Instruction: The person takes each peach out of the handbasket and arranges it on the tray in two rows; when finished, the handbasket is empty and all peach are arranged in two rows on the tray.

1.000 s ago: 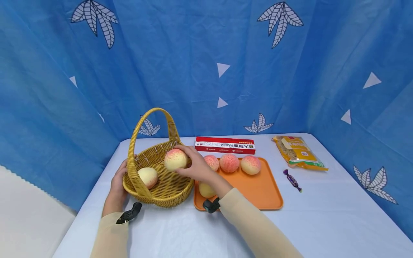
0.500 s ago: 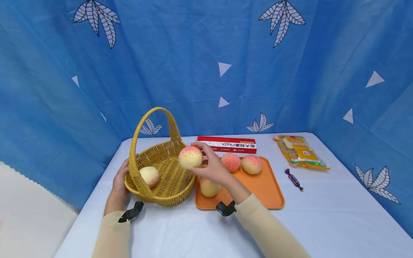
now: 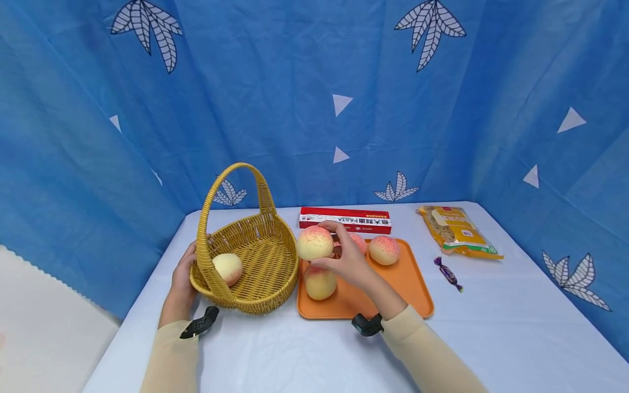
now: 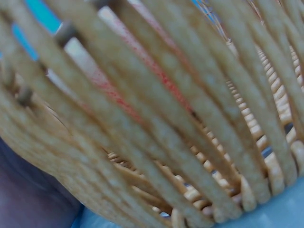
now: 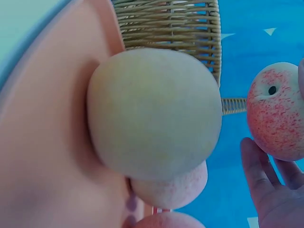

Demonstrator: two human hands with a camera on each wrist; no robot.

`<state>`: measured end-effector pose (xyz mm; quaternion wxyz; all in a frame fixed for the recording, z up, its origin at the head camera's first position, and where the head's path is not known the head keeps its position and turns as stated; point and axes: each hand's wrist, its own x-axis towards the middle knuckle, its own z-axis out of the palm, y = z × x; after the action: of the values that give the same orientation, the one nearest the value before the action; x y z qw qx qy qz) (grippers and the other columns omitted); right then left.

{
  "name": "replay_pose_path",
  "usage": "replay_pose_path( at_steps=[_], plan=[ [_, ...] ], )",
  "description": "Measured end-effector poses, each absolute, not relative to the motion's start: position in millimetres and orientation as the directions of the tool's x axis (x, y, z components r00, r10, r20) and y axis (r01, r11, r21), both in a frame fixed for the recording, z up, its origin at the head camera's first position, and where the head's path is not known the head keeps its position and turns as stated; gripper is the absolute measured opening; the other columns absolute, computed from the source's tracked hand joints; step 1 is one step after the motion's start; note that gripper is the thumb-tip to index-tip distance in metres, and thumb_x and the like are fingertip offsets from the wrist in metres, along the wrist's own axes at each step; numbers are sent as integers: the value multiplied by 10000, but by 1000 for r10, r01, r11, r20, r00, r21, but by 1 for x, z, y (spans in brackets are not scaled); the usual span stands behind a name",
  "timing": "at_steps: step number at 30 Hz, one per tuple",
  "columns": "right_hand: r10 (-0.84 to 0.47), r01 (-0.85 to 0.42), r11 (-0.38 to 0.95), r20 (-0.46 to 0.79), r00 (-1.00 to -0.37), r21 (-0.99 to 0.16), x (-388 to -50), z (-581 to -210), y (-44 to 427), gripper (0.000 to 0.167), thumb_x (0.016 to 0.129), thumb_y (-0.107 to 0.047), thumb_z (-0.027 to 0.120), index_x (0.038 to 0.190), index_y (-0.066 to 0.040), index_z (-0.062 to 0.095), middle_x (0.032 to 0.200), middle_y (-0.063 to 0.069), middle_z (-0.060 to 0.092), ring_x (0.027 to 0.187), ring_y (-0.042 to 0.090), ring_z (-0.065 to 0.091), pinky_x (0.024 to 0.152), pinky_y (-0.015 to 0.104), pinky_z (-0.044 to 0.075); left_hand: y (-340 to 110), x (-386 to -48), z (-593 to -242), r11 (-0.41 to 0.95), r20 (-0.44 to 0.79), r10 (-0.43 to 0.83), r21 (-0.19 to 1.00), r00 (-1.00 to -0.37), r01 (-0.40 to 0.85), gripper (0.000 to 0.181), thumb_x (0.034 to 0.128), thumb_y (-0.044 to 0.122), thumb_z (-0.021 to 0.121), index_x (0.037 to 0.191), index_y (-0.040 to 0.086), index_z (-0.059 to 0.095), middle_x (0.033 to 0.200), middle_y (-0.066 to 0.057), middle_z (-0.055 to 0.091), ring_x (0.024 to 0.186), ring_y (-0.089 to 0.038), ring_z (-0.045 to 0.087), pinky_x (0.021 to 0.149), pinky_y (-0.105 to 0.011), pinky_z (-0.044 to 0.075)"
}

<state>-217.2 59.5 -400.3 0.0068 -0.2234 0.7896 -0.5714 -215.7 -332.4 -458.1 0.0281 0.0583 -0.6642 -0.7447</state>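
Observation:
In the head view, my left hand [image 3: 184, 275] grips the left side of a wicker basket [image 3: 272, 267] with a tall arched handle. One pale peach [image 3: 228, 268] lies in the basket's left part, and its reddish skin shows through the slats in the left wrist view. My right hand [image 3: 351, 262] pinches another peach [image 3: 314, 243] between thumb and fingers, raised over the left end of an orange tray [image 3: 378, 300]. On the tray sit a yellowish peach [image 3: 320, 284] below the held one and pinker peaches [image 3: 384, 250] toward the back, partly hidden by my hand.
Behind the tray lies a red and white pasta box [image 3: 344, 219]. To the right are a yellow pasta bag [image 3: 457, 232] and a purple wrapped candy [image 3: 448, 274]. Blue curtains [image 3: 314, 109] border the white table [image 3: 496, 316] at the back and sides.
My right hand has carried the peach rightward, from above the basket to above the tray's left end. My left hand and the basket have stayed in place.

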Motion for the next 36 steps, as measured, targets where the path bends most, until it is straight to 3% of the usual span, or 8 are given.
replay_pose_path(
  at_steps=[5, 10, 21, 26, 36],
  plan=[
    [-338, -371, 246, 280, -899, -895, -213, -405, 73, 763, 785, -323, 858, 1406, -326, 416, 1334, -15, 530, 1127, 212, 585, 948, 444, 538, -333, -216, -459, -101, -48, -120, 994, -992, -35, 598, 1011, 105, 255, 1587, 262, 279, 1623, 29, 231, 1368, -56, 287, 991, -143, 308],
    [-309, -353, 284, 263, -914, -892, -208, -409, 85, 768, 794, -343, 849, 1406, -315, 386, 1360, -16, 508, 1205, 224, 541, 971, 443, 523, -334, -216, -460, -96, -50, -121, 995, -991, -39, 605, 1007, 102, 246, 1580, 289, 290, 1625, 28, 228, 1362, -54, 290, 995, -151, 306],
    [-288, -362, 328, 273, -918, -872, -202, -428, 113, 829, 817, -173, 819, 1457, -205, 293, 1465, 45, 419, 1326, 295, 436, 1077, 556, 436, -332, -214, -460, -119, -48, -120, 992, -992, -33, 605, 1002, 94, 260, 1577, 278, 300, 1605, 39, 253, 1376, -70, 286, 991, -146, 316],
    [-310, -379, 361, 274, -910, -852, -202, -437, 121, 930, 794, -73, 813, 1507, -217, 232, 1535, 45, 349, 1365, 312, 412, 1076, 563, 440, -332, -214, -459, -118, -54, -121, 992, -991, -39, 611, 998, 92, 261, 1578, 281, 298, 1608, 40, 250, 1385, -75, 278, 995, -154, 307],
    [-332, -401, 512, 256, -908, -760, -202, -443, 127, 822, 765, -132, 854, 1444, -217, 398, 1409, 48, 408, 1343, 287, 426, 1049, 556, 467, -332, -215, -459, -129, -58, -126, 991, -990, -41, 580, 1025, 113, 257, 1577, 285, 301, 1614, 83, 230, 1419, -71, 249, 993, -131, 315]
  ],
)
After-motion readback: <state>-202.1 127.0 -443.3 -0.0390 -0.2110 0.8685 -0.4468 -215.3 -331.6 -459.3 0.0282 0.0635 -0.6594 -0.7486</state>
